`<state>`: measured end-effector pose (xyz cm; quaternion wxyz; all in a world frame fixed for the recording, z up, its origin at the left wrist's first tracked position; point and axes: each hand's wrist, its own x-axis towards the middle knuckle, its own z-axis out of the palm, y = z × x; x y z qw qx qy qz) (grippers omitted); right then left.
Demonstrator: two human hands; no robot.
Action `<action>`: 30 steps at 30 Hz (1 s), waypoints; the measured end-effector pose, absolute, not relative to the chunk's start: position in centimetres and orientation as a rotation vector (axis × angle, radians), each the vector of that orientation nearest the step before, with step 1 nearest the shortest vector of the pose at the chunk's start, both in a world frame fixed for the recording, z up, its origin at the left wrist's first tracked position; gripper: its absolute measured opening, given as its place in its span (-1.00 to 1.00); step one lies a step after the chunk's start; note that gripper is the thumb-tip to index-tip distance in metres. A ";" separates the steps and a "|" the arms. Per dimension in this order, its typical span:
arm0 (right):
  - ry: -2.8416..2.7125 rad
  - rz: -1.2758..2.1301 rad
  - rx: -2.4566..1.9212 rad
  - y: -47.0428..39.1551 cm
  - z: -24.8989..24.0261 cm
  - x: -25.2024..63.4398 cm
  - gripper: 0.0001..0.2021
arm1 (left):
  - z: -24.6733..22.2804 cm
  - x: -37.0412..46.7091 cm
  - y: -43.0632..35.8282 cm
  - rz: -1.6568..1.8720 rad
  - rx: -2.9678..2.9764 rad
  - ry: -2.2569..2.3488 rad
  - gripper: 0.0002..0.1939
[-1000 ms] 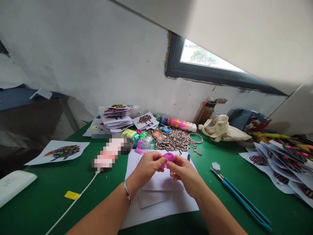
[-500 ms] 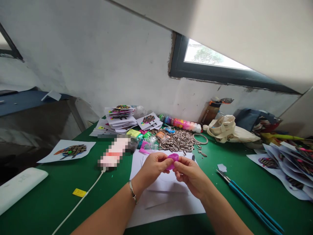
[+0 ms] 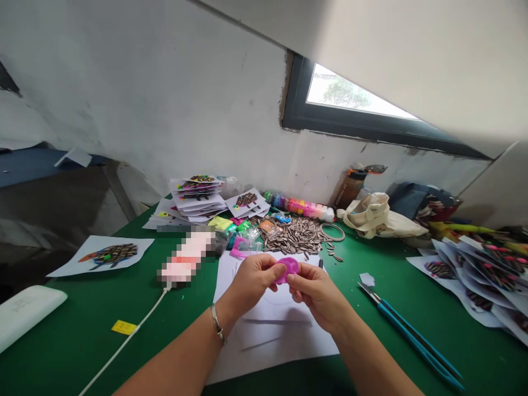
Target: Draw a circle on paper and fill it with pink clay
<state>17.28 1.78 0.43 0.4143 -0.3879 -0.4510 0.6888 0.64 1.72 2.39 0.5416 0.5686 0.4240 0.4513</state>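
Observation:
A flattened, roundish piece of purple clay (image 3: pixel 287 269) is pinched between both hands above white paper (image 3: pixel 276 346). My left hand (image 3: pixel 253 280) grips its left edge between thumb and fingers; a bracelet circles that wrist. On the other side, my right hand (image 3: pixel 315 289) holds the clay's right edge. Faint lines are drawn on the paper below. Just beyond the hands are another purple piece (image 3: pixel 238 247), bags of coloured clay (image 3: pixel 247 228) and a heap of striped sunflower seeds (image 3: pixel 299 234).
Blue-handled tweezers (image 3: pixel 421 341) lie at the right, near stacked seed pictures (image 3: pixel 487 275). Left are a seed bird picture (image 3: pixel 111 254), a white device (image 3: pixel 31 313) and a cable (image 3: pixel 124 344). A cloth bag (image 3: pixel 375 217) and bottle (image 3: pixel 348 187) stand behind.
The purple clay now shows a flatter, rounder face, with both hands still pinching it. The whole view has shifted slightly, moving the table items a little left.

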 end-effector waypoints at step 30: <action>-1.082 1.616 -0.959 2.3 0.6 18.0 -0.72 | 1.9 0.0 2.4 1.003 1.341 0.998 -0.69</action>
